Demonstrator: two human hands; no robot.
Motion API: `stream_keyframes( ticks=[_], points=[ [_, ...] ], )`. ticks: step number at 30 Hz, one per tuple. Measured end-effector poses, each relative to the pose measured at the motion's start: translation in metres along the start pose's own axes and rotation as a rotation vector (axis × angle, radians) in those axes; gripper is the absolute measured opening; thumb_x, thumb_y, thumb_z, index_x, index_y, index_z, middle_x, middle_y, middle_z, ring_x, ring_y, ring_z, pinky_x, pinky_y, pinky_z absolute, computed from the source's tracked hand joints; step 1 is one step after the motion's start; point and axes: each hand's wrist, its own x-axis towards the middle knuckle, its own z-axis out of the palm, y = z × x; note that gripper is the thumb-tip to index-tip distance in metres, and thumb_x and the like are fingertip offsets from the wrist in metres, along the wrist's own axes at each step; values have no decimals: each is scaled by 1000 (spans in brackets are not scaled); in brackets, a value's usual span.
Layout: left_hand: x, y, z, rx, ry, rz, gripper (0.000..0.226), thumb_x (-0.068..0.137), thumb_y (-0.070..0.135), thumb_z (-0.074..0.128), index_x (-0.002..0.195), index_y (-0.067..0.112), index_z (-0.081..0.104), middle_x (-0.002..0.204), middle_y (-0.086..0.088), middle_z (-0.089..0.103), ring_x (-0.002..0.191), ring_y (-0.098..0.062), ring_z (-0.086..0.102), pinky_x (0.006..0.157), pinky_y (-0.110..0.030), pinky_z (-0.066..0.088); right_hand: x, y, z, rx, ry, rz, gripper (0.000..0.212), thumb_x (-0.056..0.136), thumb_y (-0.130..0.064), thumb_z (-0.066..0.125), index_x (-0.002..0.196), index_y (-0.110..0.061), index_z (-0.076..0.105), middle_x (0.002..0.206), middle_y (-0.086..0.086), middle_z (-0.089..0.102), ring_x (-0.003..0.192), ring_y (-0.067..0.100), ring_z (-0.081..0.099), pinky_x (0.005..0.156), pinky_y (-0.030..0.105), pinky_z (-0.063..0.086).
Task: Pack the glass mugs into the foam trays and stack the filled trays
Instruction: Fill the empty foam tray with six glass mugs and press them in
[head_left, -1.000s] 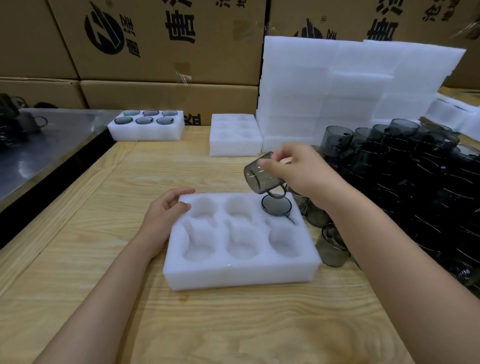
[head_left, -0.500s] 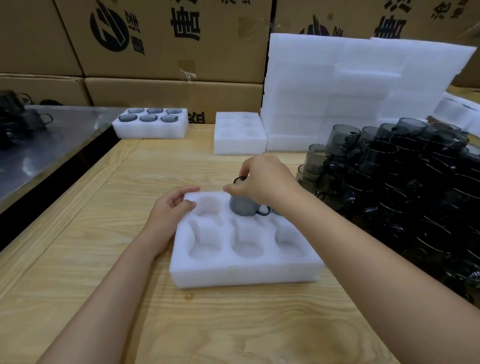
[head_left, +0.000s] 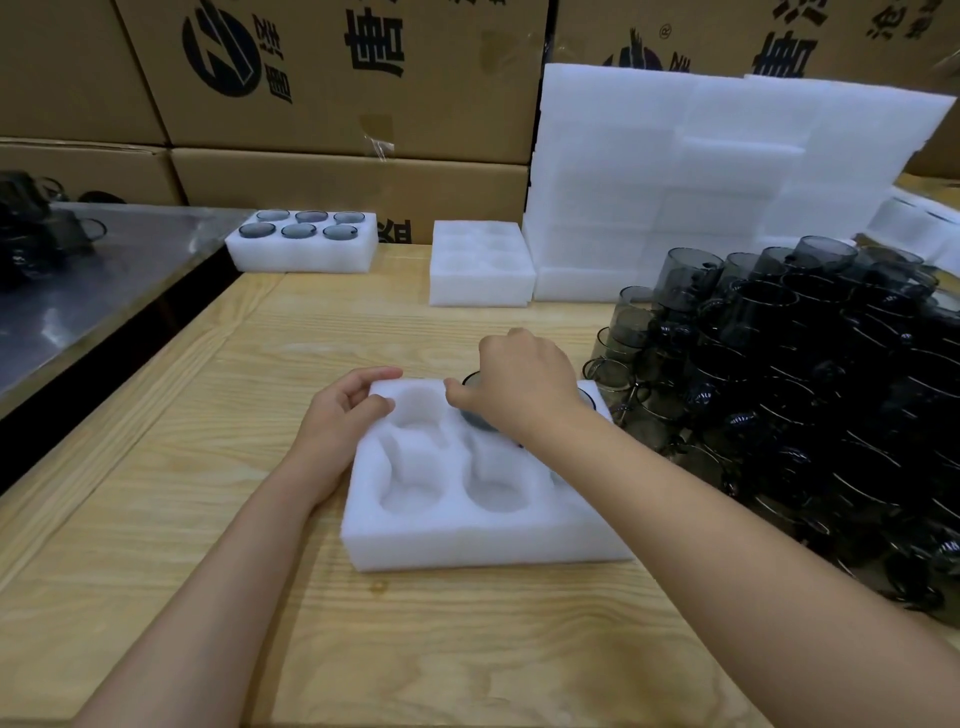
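Right hand (head_left: 519, 384) is over the back-middle pocket of the tray (head_left: 488, 540), grip closed around a grey glass mug (head_left: 475, 418) sitting partly down in that pocket. The hand hides most of it, so the handle direction is unreadable. Left hand (head_left: 343, 415) is at the tray's back-left corner, fingers curled over the edge, holding it to the bench (head_left: 260, 597). Mug pile (head_left: 805, 389) lies right of the tray, the nearest mugs just beside it.

Risks:
- If the mug is tilted or the handle is misaligned, pushing could jam it or tear the foam.
- The forearm crossing the tray's right side could knock the pile.
- If the corner is released, the light tray may slide.
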Motion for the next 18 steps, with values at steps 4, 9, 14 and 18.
stream_keyframes(
  ticks=[4,9,14,18],
  points=[
    [-1,1,1,0,-2,-5,33,91,-3,50,108,19,67,72,4,69,67,-13,65,57,-24,54,-6,1,13,-22,31,-27,44,87,-50,51,104,-11,56,89,3,40,83,24,44,65,30,29],
    [-1,0,1,7,9,3,31,91,-3,51,110,17,66,82,1,70,72,-15,66,63,-27,54,-4,9,19,-29,82,-132,64,91,-62,33,121,-8,50,125,8,49,120,27,38,93,35,30],
    [0,-1,1,-4,-1,-2,32,91,-3,51,109,18,66,74,6,70,66,-11,66,56,-23,53,-6,12,29,11,-348,-258,76,89,-69,9,151,-25,-4,158,-9,-10,142,11,-24,111,45,-22],
    [0,-2,-1,-7,-11,-4,33,91,0,51,113,20,67,88,-2,70,71,-14,67,57,-24,53,-3,11,34,3,-363,-225,78,87,-72,7,150,-28,-6,158,-10,-10,141,11,-25,109,44,-26]
  ],
)
